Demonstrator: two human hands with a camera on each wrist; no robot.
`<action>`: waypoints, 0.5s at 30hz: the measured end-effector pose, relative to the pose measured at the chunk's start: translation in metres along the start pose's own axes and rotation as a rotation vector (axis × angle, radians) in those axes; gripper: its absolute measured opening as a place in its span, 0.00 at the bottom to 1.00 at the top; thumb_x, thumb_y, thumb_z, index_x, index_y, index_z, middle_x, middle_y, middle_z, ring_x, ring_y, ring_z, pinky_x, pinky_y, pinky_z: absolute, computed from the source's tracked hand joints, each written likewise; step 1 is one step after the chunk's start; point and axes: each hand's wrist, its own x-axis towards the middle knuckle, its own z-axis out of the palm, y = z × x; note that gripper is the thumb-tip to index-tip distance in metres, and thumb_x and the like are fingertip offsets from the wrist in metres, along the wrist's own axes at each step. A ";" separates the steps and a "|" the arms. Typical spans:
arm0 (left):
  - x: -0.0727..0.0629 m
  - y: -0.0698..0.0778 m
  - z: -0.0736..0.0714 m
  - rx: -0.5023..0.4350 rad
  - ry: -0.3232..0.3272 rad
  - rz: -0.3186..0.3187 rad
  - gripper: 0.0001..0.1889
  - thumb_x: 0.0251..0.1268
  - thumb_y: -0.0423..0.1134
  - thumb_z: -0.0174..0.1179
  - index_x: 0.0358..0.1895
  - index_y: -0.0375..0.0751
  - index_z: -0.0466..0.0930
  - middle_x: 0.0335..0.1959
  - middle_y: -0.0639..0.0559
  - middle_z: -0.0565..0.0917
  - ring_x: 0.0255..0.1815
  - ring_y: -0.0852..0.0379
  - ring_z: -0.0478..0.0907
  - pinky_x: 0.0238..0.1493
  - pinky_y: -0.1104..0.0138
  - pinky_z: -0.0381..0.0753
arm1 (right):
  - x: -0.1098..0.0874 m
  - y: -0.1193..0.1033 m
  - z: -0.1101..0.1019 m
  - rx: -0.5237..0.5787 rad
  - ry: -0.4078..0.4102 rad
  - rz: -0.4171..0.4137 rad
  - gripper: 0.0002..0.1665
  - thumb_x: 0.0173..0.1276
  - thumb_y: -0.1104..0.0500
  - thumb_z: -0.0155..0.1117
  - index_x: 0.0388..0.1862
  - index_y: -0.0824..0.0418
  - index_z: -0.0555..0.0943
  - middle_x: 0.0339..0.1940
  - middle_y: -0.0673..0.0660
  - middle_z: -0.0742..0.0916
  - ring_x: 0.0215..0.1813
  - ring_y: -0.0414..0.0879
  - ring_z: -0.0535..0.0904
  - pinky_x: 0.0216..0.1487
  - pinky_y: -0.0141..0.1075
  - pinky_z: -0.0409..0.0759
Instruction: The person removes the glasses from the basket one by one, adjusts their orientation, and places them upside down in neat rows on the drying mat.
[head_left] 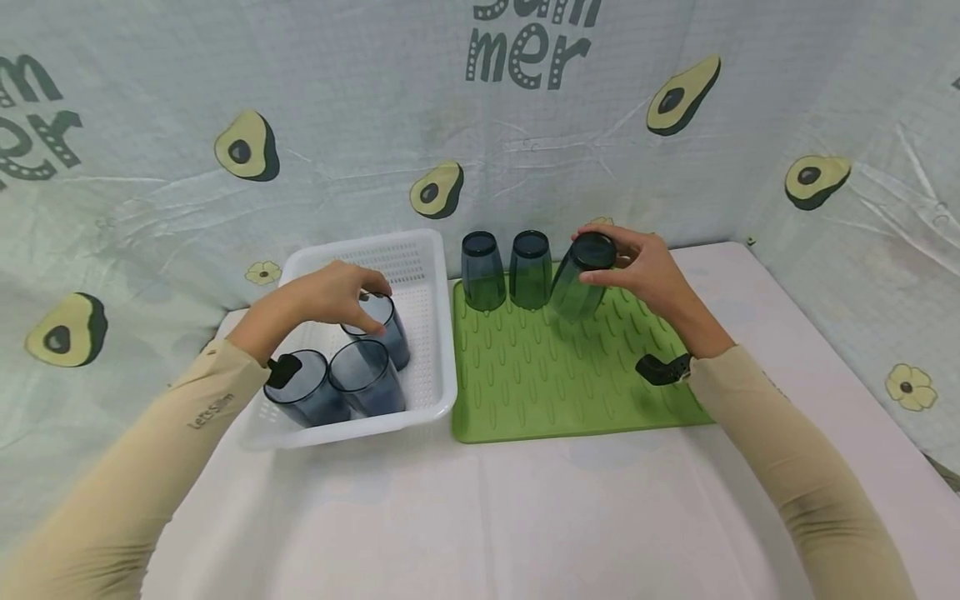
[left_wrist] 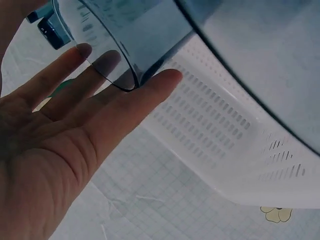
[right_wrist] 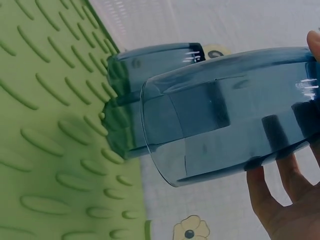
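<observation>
My left hand (head_left: 330, 296) reaches into the white basket (head_left: 444, 350), its fingers spread at the rim of the back blue drinking glass (head_left: 398, 340). In the left wrist view the fingers (left_wrist: 150, 92) are nearly straight beside that glass (left_wrist: 155, 30); firm contact is hard to tell. My right hand (head_left: 652, 271) holds another blue glass (head_left: 576, 292) upside down by its base, tilted. The right wrist view has this glass's rim apart from the green mat (right_wrist: 65, 165). Two upside-down glasses, one left (head_left: 482, 271) and one right (head_left: 530, 271), stand at the mat's back edge.
Two more glasses, one at left (head_left: 315, 404) and one beside it (head_left: 369, 385), sit mouth up in the front of the basket. The basket stands left of the mat on a white-covered table (head_left: 480, 517). A patterned cloth (head_left: 337, 100) hangs close behind.
</observation>
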 end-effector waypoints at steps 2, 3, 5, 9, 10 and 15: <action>0.001 0.002 0.000 0.005 -0.011 -0.014 0.32 0.56 0.46 0.76 0.62 0.34 0.80 0.62 0.35 0.81 0.60 0.34 0.80 0.57 0.46 0.81 | 0.000 0.002 0.000 -0.003 0.003 0.004 0.35 0.62 0.64 0.77 0.69 0.59 0.78 0.63 0.53 0.84 0.58 0.41 0.83 0.52 0.31 0.83; 0.001 0.002 -0.001 0.009 -0.020 -0.022 0.32 0.56 0.46 0.76 0.63 0.35 0.80 0.63 0.35 0.81 0.61 0.34 0.79 0.57 0.47 0.81 | 0.001 0.003 0.000 -0.005 0.002 0.003 0.35 0.62 0.64 0.77 0.69 0.58 0.78 0.63 0.54 0.84 0.58 0.41 0.83 0.51 0.31 0.83; 0.001 0.003 -0.002 -0.010 -0.054 -0.058 0.33 0.57 0.46 0.76 0.65 0.36 0.79 0.65 0.36 0.79 0.58 0.37 0.81 0.51 0.50 0.84 | 0.001 0.004 0.000 -0.016 -0.001 0.003 0.35 0.62 0.63 0.77 0.69 0.57 0.78 0.64 0.54 0.83 0.58 0.42 0.83 0.52 0.31 0.83; 0.002 0.010 -0.005 -0.066 -0.125 -0.149 0.34 0.61 0.46 0.73 0.69 0.37 0.75 0.70 0.35 0.74 0.45 0.46 0.84 0.35 0.58 0.87 | 0.002 0.006 0.001 -0.037 0.004 0.014 0.35 0.62 0.61 0.78 0.69 0.55 0.79 0.65 0.55 0.82 0.58 0.42 0.83 0.52 0.32 0.82; 0.003 0.012 -0.006 -0.078 -0.136 -0.171 0.35 0.62 0.46 0.73 0.70 0.36 0.74 0.71 0.34 0.72 0.41 0.49 0.84 0.31 0.59 0.87 | 0.003 0.007 0.001 -0.043 0.005 0.016 0.35 0.62 0.61 0.78 0.69 0.54 0.79 0.65 0.55 0.82 0.57 0.42 0.83 0.52 0.32 0.82; 0.000 0.020 -0.004 -0.053 -0.115 -0.216 0.36 0.61 0.46 0.74 0.69 0.33 0.73 0.70 0.28 0.71 0.33 0.48 0.84 0.27 0.60 0.85 | 0.006 0.012 0.001 -0.042 0.008 0.025 0.35 0.62 0.61 0.78 0.69 0.55 0.79 0.66 0.57 0.81 0.55 0.43 0.85 0.49 0.32 0.83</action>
